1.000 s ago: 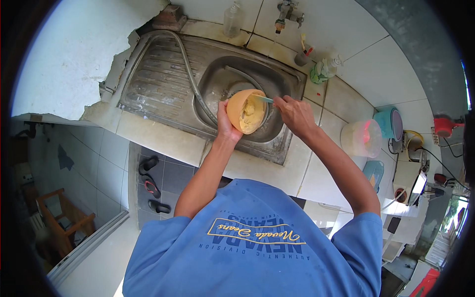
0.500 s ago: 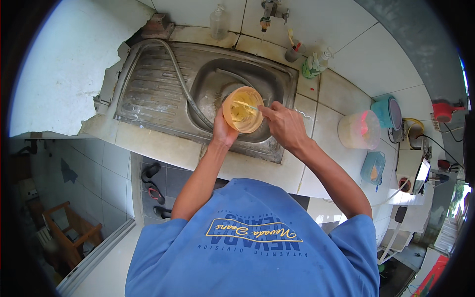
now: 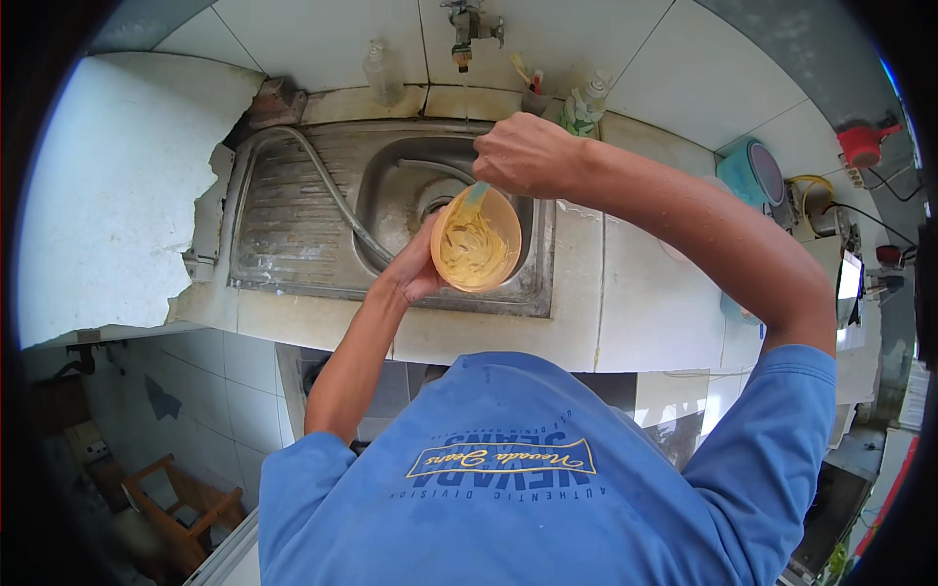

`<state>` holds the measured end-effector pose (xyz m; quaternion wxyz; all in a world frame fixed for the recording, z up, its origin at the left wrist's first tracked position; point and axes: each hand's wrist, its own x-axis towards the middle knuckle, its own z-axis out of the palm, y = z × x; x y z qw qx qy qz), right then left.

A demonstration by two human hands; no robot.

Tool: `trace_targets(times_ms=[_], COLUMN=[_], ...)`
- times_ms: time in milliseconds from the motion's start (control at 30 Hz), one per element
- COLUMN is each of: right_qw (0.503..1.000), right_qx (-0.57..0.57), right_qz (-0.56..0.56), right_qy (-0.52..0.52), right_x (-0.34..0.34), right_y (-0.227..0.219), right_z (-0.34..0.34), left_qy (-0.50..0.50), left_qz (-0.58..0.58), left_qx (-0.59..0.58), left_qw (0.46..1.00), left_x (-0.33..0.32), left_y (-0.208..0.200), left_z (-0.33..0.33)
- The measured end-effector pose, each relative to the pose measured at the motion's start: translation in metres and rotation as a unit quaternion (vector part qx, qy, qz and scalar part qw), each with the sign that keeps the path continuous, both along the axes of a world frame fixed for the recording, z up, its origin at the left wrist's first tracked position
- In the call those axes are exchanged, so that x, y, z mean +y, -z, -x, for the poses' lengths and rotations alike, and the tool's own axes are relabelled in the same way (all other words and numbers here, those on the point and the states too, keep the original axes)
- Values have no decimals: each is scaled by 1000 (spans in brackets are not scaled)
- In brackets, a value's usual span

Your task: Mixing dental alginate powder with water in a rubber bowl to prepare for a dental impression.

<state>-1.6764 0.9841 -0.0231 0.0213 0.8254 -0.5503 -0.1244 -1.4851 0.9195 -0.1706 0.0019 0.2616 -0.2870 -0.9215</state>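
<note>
Over the sink, my left hand (image 3: pixel 418 266) grips an orange plastic tub (image 3: pixel 504 217) by its left side, with the open top tilted into view. A thick yellow paste (image 3: pixel 473 252) coats the bottom and walls of the tub in streaks. My right hand (image 3: pixel 528 154) is closed above the tub's far rim. From it a spatula with a pale green blade (image 3: pixel 478 192) points down into the tub, yellow paste around its lower end. The spatula's handle is hidden inside my right fist.
The steel sink (image 3: pixel 369 210) has a ribbed drainboard (image 3: pixel 283 230), crossed by a grey hose (image 3: pixel 327 181). A tap (image 3: pixel 463 39) is on the tiled wall. Behind the sink stand a clear bottle (image 3: pixel 384 76), a cup of brushes (image 3: pixel 533 102) and a pump bottle (image 3: pixel 584 107). A teal container (image 3: pixel 747 174) is at right.
My right hand has risen and moved toward the far rim, its arm now bent wide. The tub is tilted more toward me, and the spatula stands steeper in it.
</note>
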Motion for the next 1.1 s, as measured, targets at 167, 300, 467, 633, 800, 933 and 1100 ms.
trace_targets(times_ms=[167, 300, 467, 633, 800, 933, 1100], right_qw=[952, 921, 929, 938, 919, 926, 938], right_qx=[-122, -248, -193, -185, -213, -219, -189], right_qz=[-136, -72, 122, 103, 166, 125, 74], right_qy=[245, 293, 292, 273, 288, 279, 281], right_x=[42, 74, 74, 73, 63, 59, 54], right_y=[4, 24, 28, 59, 70, 72, 80], right_z=[7, -22, -48, -63, -66, -71, -72], left_qy=[8, -124, -156, -172, -175, -174, -155], left_qz=[81, 17, -159, -192, -193, -204, -246], left_qx=[93, 119, 163, 170, 135, 119, 115], left_qw=[992, 985, 961, 951, 956, 956, 950], left_x=[-7, -3, 8, 0, -5, -8, -12], left_y=[-2, 12, 18, 34, 31, 37, 47], left_z=[-1, 0, 2, 4, 1, -4, -3])
